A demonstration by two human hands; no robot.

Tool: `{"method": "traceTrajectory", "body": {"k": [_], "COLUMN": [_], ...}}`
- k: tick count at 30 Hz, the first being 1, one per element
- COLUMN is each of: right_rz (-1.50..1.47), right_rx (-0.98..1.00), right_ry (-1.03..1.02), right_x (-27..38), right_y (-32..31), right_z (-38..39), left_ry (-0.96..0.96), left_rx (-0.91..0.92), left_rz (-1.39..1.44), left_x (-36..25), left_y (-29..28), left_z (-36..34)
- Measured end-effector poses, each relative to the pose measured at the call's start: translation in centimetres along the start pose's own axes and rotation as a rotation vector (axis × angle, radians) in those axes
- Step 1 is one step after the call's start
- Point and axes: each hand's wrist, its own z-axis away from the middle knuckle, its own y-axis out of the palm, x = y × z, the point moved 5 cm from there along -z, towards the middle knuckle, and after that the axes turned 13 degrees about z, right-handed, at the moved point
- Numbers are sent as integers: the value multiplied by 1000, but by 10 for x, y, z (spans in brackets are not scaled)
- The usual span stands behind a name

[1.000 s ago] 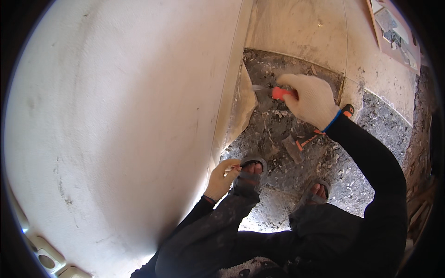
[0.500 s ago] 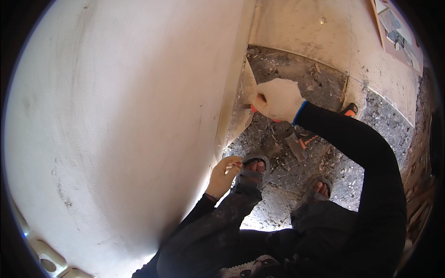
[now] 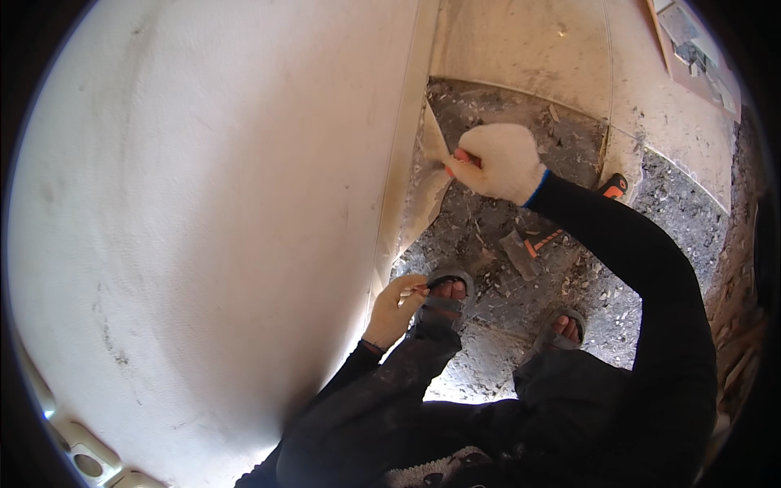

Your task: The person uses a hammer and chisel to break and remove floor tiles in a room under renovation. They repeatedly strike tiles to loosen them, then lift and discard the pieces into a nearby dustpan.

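Observation:
My right hand [image 3: 504, 163], in a cream knit glove with a blue cuff, is closed round the red handle [image 3: 451, 170] of a tool. The rest of that tool is mostly hidden or blurred. It is beside a broken, light floor tile [image 3: 425, 195] along the base of the white wall. My left hand [image 3: 392, 311], in a like glove, is low by the wall next to my left sandal [image 3: 458, 281]. Its fingers are pinched together, and what they hold, if anything, I cannot make out. A hammer [image 3: 521, 255] with an orange and black handle lies under my right forearm.
The large white wall [image 3: 220, 179] rises close on the left. Dark, rough floor [image 3: 496, 106] with loose chips surrounds my feet. Light tiles [image 3: 529, 53] still cover the far floor. A framed panel [image 3: 700, 57] is at the far right, and wood scraps [image 3: 740, 350] are at the right edge.
My right hand has drawn slightly up and to the right, with the red handle now tilted differently. The left hand has stayed almost still.

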Motion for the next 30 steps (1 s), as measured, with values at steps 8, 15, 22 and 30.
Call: {"method": "traceTrajectory", "body": {"k": [8, 15, 22, 30], "right_rz": [400, -47, -58, -41], "right_rx": [-315, 235, 550, 484], "right_ry": [-112, 358, 551, 622], "right_x": [-19, 17, -14, -7], "right_y": [-22, 45, 89, 108], "right_z": [23, 36, 0, 0], "left_ry": [-36, -25, -70, -63], "left_rx": [30, 0, 4, 1], "left_rz": [16, 22, 26, 64], "left_x": [-2, -2, 3, 5], "left_y": [0, 0, 0, 1], "left_z": [-1, -1, -1, 0]}}
